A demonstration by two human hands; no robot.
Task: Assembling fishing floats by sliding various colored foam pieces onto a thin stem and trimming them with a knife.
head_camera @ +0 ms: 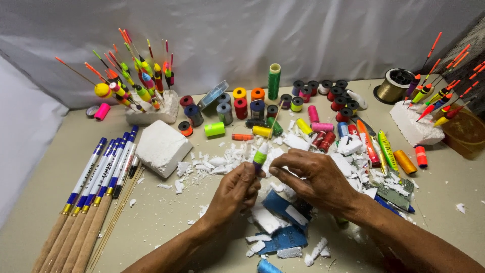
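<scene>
My left hand (233,191) grips the lower end of a small fishing float (260,154) with a white top, a green band and a dark purple base. A thin stick rises from its tip. My right hand (314,178) rests next to it, fingers curled, fingertips touching the float's side. Both hands hover over a litter of white foam scraps (217,163) and blue sandpaper pieces (283,237) on the beige table (166,217).
Several fishing rods (88,202) with cork handles lie at the left beside a white foam block (160,146). Finished floats (132,81) stand in foam at back left and at back right (415,124). Thread spools (252,108) crowd the middle back.
</scene>
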